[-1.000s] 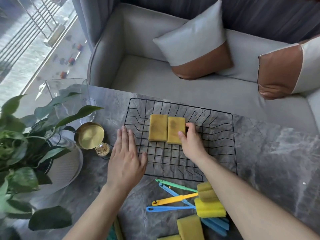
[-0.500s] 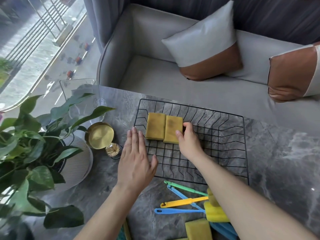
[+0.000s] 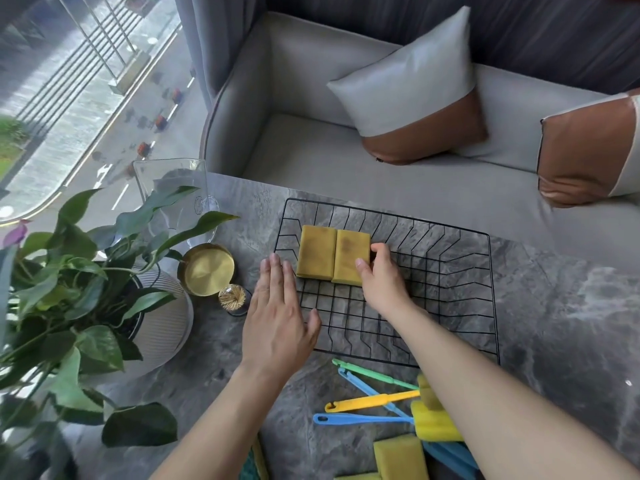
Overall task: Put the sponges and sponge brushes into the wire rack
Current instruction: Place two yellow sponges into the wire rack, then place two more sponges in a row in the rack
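Nearest, loose sponges [image 3: 400,457] and sponge brushes [image 3: 384,408] lie before the wire rack [image 3: 450,306], under the right forearm | left hand [image 3: 277,317] flat, fingers spread, on grey marble tabletop [image 3: 571,323] at rack's left edge | right hand [image 3: 381,278] grips right of two sponges inside rack [image 3: 334,256] | plant [image 3: 69,289] left | sofa [image 3: 346,161] beyond.

- Rack [image 3: 450,271]: black wire, flat on the table, open side up.
- Two sponges [image 3: 332,255]: yellow-green, lying flat, side by side and touching, in the rack's 10 o'clock corner.
- Brushes [image 3: 374,400]: green, blue and yellow handles fanned out at the rack's 6 o'clock, yellow foam heads.
- Loose sponge [image 3: 400,459]: yellow, at the brushes' 6 o'clock.
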### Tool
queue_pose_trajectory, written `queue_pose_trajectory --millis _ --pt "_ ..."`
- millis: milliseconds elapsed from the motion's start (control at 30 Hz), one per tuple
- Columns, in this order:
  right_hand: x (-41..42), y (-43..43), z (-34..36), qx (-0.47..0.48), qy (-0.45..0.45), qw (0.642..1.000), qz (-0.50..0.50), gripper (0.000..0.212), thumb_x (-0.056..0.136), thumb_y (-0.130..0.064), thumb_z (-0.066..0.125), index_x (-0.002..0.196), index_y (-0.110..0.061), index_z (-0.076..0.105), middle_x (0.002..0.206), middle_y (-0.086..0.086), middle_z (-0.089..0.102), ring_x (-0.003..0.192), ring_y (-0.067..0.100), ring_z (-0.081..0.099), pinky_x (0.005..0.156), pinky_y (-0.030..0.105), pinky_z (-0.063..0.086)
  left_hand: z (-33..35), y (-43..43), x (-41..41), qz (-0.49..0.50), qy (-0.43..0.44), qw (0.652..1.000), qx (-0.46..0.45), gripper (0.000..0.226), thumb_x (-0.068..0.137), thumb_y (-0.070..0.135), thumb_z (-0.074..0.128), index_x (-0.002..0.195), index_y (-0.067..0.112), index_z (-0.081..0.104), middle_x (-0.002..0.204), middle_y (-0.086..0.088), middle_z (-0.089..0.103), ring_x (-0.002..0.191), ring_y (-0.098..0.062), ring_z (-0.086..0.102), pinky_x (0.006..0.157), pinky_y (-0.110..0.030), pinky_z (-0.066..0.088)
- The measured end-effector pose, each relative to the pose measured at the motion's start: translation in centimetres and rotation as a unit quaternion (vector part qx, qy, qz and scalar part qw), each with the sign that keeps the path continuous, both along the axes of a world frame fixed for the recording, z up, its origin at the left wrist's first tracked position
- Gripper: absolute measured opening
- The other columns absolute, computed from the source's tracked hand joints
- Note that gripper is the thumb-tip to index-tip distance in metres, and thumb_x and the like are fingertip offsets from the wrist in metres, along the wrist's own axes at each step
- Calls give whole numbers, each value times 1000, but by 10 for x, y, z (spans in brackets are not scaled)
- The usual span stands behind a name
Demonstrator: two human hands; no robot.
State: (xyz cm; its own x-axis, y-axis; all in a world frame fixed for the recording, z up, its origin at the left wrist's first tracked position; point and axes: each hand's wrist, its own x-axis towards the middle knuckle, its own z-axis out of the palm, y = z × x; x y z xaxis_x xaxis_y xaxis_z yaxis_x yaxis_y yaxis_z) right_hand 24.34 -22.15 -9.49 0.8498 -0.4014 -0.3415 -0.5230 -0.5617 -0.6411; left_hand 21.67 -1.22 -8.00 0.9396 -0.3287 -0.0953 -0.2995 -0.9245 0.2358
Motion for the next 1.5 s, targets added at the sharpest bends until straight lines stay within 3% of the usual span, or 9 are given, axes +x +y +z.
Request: queue_pose_trajectory --millis 300,467,667,767,933,1200,1367,1500 --pt "-18 -4 20 -23 8 999 -20 41 102 -35 49 133 -8 46 122 14 61 109 32 60 84 34 46 18 9 -9 -28 18 999 -43 82 99 44 47 158 -3 14 167 -23 8 157 -32 1 128 -41 6" --pt "-61 11 59 -65 -94 993 -13 28 98 -31 55 115 -9 58 99 6 63 95 30 62 77 34 45 36 28 -52 -5 27 996 -81 76 98 40 47 155 -6 24 165 -25 20 156 -36 13 128 -42 11" --pt "-185 47 94 -78 -188 979 24 24 96 -31 55 108 -11 62 100 5 61 86 19 61 74 31 48 40 58 -140 -29 74 993 -91 71 95 41 45 150 -2 34 158 -22 35 148 -37 29 123 -43 23" --pt "-255 53 91 -72 -151 986 -1 18 96 -23 60 107 -9 62 101 6 61 86 21 61 77 36 49 33 71 -183 -39 106 990 -81 68 94 43 46 146 -1 41 151 -21 44 140 -40 40 117 -48 34" --pt "-345 38 66 -84 -44 994 -63 19 93 -16 65 107 -3 62 103 13 59 87 31 63 79 47 52 19 72 -234 -58 129 986 -82 55 92 40 52 134 4 53 127 -16 57 121 -37 53 100 -44 42" --pt "-412 23 44 -116 115 981 -103 40 95 -34 60 124 -6 53 120 14 52 110 36 54 91 47 46 7 39 -264 -69 197 978 -21 55 93 62 43 116 13 55 109 -10 59 103 -34 54 86 -45 45" --pt "-421 40 39 -43 128 981 -142 57 95 -32 61 140 -6 39 136 21 47 123 39 47 102 45 39 1 24 -266 -27 255 966 -42 50 93 58 54 110 11 49 109 -12 60 106 -34 56 86 -44 45" --pt "-422 48 35 7 118 977 -177 63 98 -29 59 149 -9 28 138 23 50 122 39 50 100 44 42 -2 21 -267 21 297 947 -120 43 93 47 63 110 11 46 101 -11 61 93 -33 59 68 -40 41"
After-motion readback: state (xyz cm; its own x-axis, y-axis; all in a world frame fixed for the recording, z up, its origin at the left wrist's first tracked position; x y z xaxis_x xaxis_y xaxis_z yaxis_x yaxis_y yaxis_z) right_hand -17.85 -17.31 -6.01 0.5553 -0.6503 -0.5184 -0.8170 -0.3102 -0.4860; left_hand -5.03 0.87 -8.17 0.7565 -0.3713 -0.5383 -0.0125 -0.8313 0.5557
